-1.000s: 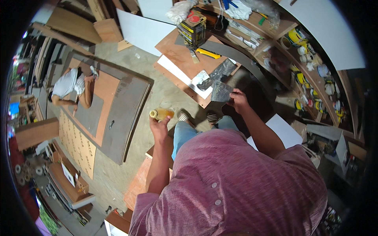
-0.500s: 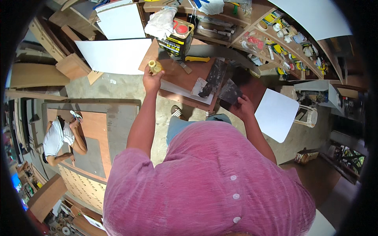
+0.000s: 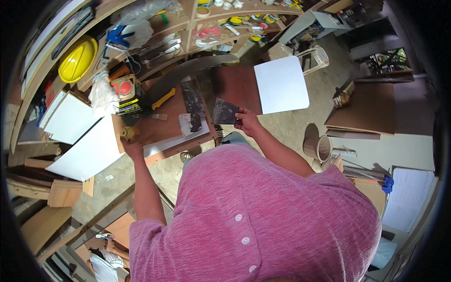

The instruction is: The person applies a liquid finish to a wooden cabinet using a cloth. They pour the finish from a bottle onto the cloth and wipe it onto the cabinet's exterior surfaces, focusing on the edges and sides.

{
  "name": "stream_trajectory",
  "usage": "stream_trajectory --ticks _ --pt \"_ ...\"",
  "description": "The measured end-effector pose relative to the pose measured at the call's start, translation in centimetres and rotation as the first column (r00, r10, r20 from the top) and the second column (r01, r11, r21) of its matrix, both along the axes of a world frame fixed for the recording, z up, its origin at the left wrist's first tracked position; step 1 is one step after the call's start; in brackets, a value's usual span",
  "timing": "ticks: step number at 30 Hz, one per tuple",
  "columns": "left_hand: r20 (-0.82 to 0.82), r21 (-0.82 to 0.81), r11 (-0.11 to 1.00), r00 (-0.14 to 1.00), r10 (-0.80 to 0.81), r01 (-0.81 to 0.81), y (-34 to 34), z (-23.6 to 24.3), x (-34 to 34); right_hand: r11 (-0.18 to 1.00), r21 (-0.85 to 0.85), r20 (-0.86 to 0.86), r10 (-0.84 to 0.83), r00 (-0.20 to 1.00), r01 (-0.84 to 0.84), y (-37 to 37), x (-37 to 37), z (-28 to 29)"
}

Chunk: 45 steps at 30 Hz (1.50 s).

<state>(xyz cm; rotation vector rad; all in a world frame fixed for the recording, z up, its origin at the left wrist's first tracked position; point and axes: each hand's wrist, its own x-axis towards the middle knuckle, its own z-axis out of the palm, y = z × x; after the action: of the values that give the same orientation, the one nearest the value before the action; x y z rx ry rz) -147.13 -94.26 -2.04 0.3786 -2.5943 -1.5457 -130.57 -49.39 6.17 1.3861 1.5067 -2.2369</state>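
Note:
My left hand (image 3: 133,148) is closed round a small yellowish bottle (image 3: 129,133) with a narrow neck, at the left edge of a reddish-brown work surface (image 3: 145,128). My right hand (image 3: 248,123) pinches the edge of a thin, dark, smudged square sheet (image 3: 224,112), held up off the surface's right end. Between the hands lie a white and black stained piece (image 3: 190,123), a dark strip (image 3: 191,97), a flat brush (image 3: 159,116) and a tool with a yellow handle (image 3: 164,99). Behind the bottle stands a rectangular metal can (image 3: 128,96) with a red cap.
A white rag (image 3: 103,96) hangs beside the can. White panels (image 3: 87,150) lean at the left. A white board (image 3: 282,85) and a plastic stool (image 3: 315,58) stand right. Shelves with a yellow hard hat (image 3: 79,58) curve behind. Another person (image 3: 105,263) works at lower left.
My view has turned to the right, so the surroundings swing left and down. Both hands still hold the bottle and the dark sheet.

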Motion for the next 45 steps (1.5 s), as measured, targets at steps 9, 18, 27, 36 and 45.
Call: stream_trajectory --ticks 9,18,27,36,45 --pt "-0.009 0.075 0.993 0.996 0.089 -0.088 -0.2 -0.6 2.4 0.947 0.129 0.059 0.289 0.956 -0.294 -2.0 -5.2 -0.1" --pt "0.150 0.104 0.930 0.930 0.336 -0.353 -3.0 0.2 15.2 0.913 0.047 0.020 0.405 0.914 -0.405 -2.8 -9.5 -2.0" --pt "0.135 0.159 0.670 0.688 0.713 -0.725 0.9 4.5 29.4 0.761 0.071 0.076 0.640 0.764 -0.645 -5.4 -17.1 -3.3" --pt "0.357 0.158 0.214 0.257 0.898 -0.964 25.3 10.9 40.8 -0.463 0.886 0.439 0.858 -0.265 -0.032 1.7 -27.0 -10.9" --pt "0.701 -0.031 0.212 0.130 0.701 -0.977 45.8 11.8 48.8 -0.597 0.439 0.896 0.349 -0.275 0.672 5.1 -36.1 -19.2"
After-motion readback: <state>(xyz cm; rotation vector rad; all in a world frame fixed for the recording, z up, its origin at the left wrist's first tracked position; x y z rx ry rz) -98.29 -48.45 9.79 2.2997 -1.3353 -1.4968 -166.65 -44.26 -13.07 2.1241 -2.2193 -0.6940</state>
